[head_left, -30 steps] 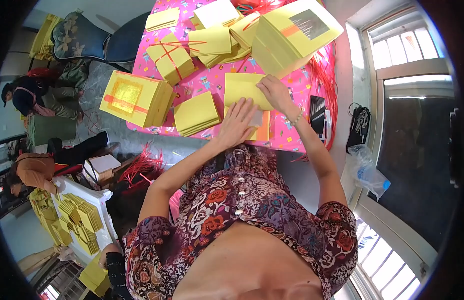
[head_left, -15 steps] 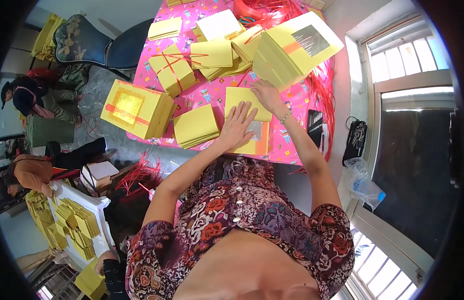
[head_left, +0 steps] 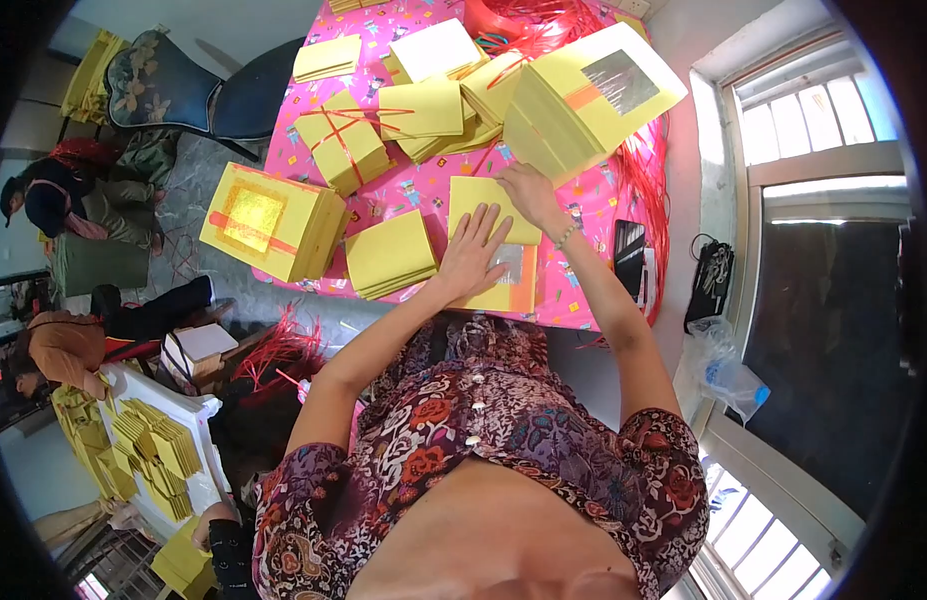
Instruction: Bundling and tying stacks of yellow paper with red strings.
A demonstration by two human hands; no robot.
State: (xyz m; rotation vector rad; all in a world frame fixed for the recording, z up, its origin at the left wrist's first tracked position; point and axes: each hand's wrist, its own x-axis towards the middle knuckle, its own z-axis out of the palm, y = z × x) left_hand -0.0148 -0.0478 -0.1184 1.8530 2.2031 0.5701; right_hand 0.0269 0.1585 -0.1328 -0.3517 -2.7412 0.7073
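Head: left hand (fingers spread) on yellow card.

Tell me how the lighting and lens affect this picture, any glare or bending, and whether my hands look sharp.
In the head view, the upper-right window is washed nearly white and the gold square shines; the head view's fisheye bends the door frame, and its corners fall to black; in that head view, your left hand and right hand look reasonably clear.
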